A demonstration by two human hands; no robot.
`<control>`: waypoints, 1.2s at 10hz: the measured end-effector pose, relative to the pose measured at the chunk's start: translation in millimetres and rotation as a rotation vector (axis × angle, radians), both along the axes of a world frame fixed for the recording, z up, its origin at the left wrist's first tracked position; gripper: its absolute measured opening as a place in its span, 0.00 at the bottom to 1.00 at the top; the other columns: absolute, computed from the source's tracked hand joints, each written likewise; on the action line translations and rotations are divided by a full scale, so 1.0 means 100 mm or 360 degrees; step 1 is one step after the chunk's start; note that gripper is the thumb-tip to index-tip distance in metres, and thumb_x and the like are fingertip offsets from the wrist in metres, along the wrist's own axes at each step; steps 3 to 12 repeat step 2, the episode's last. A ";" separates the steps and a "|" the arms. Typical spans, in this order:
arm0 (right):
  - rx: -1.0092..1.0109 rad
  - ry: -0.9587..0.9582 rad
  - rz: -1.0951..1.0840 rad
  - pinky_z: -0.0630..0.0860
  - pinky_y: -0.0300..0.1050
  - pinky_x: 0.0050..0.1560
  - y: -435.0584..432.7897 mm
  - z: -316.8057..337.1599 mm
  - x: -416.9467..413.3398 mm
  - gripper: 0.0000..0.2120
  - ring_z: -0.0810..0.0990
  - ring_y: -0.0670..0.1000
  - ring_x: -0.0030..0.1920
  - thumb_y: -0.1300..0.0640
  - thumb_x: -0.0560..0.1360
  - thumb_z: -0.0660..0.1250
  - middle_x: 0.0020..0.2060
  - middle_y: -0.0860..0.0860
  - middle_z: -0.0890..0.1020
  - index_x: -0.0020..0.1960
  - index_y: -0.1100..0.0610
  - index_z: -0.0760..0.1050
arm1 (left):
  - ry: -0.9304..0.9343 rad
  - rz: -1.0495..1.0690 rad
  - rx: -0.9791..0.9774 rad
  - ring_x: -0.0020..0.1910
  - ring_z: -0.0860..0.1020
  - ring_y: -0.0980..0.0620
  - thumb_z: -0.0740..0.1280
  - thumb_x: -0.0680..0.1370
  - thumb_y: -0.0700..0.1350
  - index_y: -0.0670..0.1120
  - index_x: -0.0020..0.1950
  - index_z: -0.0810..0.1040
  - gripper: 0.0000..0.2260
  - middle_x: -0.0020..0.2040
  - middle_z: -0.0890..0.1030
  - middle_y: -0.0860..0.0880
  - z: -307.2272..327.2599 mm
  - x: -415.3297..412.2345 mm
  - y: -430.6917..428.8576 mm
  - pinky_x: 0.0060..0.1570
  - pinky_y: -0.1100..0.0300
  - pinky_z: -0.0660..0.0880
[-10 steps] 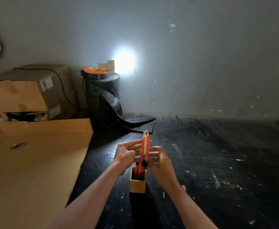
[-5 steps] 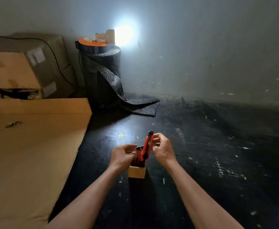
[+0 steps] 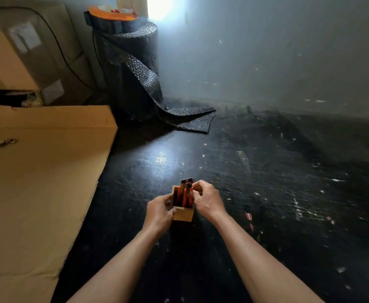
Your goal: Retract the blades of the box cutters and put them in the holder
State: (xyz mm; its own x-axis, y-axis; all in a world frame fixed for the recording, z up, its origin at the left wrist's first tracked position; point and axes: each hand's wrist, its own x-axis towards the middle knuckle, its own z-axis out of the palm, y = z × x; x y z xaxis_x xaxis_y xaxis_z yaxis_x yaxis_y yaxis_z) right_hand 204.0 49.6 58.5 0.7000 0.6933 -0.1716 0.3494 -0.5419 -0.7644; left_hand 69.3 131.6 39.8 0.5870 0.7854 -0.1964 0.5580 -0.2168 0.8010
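Observation:
A small square wooden holder (image 3: 183, 214) stands on the black table, low in the middle of the head view. Several red box cutters (image 3: 185, 194) with dark caps stand upright inside it, their tops poking above the rim. My left hand (image 3: 160, 209) grips the holder's left side. My right hand (image 3: 207, 199) sits at the holder's right, its fingertips pinched on the top of the rightmost cutter. No blade shows above the cutters.
A large flat cardboard sheet (image 3: 41, 182) covers the left of the table, with cardboard boxes (image 3: 26, 55) behind it. A black bubble-wrap roll (image 3: 133, 68) stands at the back against the wall, its loose end (image 3: 192, 119) trailing onto the table. Small debris specks lie at the right.
The red cutter, held high above the holder a second ago, has gone down into it. My left hand moved from the cutter to the holder's side. The camera tilted downward.

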 end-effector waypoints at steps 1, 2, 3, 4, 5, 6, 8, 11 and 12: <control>-0.0006 -0.0011 -0.0035 0.79 0.46 0.51 -0.04 0.00 0.00 0.06 0.84 0.52 0.52 0.57 0.81 0.66 0.52 0.52 0.86 0.55 0.55 0.81 | -0.0032 0.0016 -0.0046 0.60 0.82 0.51 0.76 0.74 0.34 0.45 0.71 0.78 0.25 0.64 0.84 0.46 -0.04 -0.02 0.02 0.64 0.54 0.79; 0.0024 -0.0048 -0.0018 0.75 0.38 0.43 -0.12 0.09 -0.04 0.07 0.82 0.50 0.49 0.57 0.81 0.66 0.50 0.52 0.86 0.56 0.55 0.81 | -0.0030 0.0001 -0.0067 0.62 0.82 0.49 0.75 0.75 0.35 0.45 0.70 0.78 0.24 0.64 0.84 0.46 -0.04 -0.05 0.01 0.63 0.52 0.79; 0.0024 -0.0048 -0.0018 0.75 0.38 0.43 -0.12 0.09 -0.04 0.07 0.82 0.50 0.49 0.57 0.81 0.66 0.50 0.52 0.86 0.56 0.55 0.81 | -0.0030 0.0001 -0.0067 0.62 0.82 0.49 0.75 0.75 0.35 0.45 0.70 0.78 0.24 0.64 0.84 0.46 -0.04 -0.05 0.01 0.63 0.52 0.79; 0.0024 -0.0048 -0.0018 0.75 0.38 0.43 -0.12 0.09 -0.04 0.07 0.82 0.50 0.49 0.57 0.81 0.66 0.50 0.52 0.86 0.56 0.55 0.81 | -0.0030 0.0001 -0.0067 0.62 0.82 0.49 0.75 0.75 0.35 0.45 0.70 0.78 0.24 0.64 0.84 0.46 -0.04 -0.05 0.01 0.63 0.52 0.79; 0.0024 -0.0048 -0.0018 0.75 0.38 0.43 -0.12 0.09 -0.04 0.07 0.82 0.50 0.49 0.57 0.81 0.66 0.50 0.52 0.86 0.56 0.55 0.81 | -0.0030 0.0001 -0.0067 0.62 0.82 0.49 0.75 0.75 0.35 0.45 0.70 0.78 0.24 0.64 0.84 0.46 -0.04 -0.05 0.01 0.63 0.52 0.79; 0.0024 -0.0048 -0.0018 0.75 0.38 0.43 -0.12 0.09 -0.04 0.07 0.82 0.50 0.49 0.57 0.81 0.66 0.50 0.52 0.86 0.56 0.55 0.81 | -0.0030 0.0001 -0.0067 0.62 0.82 0.49 0.75 0.75 0.35 0.45 0.70 0.78 0.24 0.64 0.84 0.46 -0.04 -0.05 0.01 0.63 0.52 0.79; 0.0024 -0.0048 -0.0018 0.75 0.38 0.43 -0.12 0.09 -0.04 0.07 0.82 0.50 0.49 0.57 0.81 0.66 0.50 0.52 0.86 0.56 0.55 0.81 | -0.0030 0.0001 -0.0067 0.62 0.82 0.49 0.75 0.75 0.35 0.45 0.70 0.78 0.24 0.64 0.84 0.46 -0.04 -0.05 0.01 0.63 0.52 0.79; 0.0024 -0.0048 -0.0018 0.75 0.38 0.43 -0.12 0.09 -0.04 0.07 0.82 0.50 0.49 0.57 0.81 0.66 0.50 0.52 0.86 0.56 0.55 0.81 | -0.0030 0.0001 -0.0067 0.62 0.82 0.49 0.75 0.75 0.35 0.45 0.70 0.78 0.24 0.64 0.84 0.46 -0.04 -0.05 0.01 0.63 0.52 0.79; 0.0024 -0.0048 -0.0018 0.75 0.38 0.43 -0.12 0.09 -0.04 0.07 0.82 0.50 0.49 0.57 0.81 0.66 0.50 0.52 0.86 0.56 0.55 0.81 | -0.0030 0.0001 -0.0067 0.62 0.82 0.49 0.75 0.75 0.35 0.45 0.70 0.78 0.24 0.64 0.84 0.46 -0.04 -0.05 0.01 0.63 0.52 0.79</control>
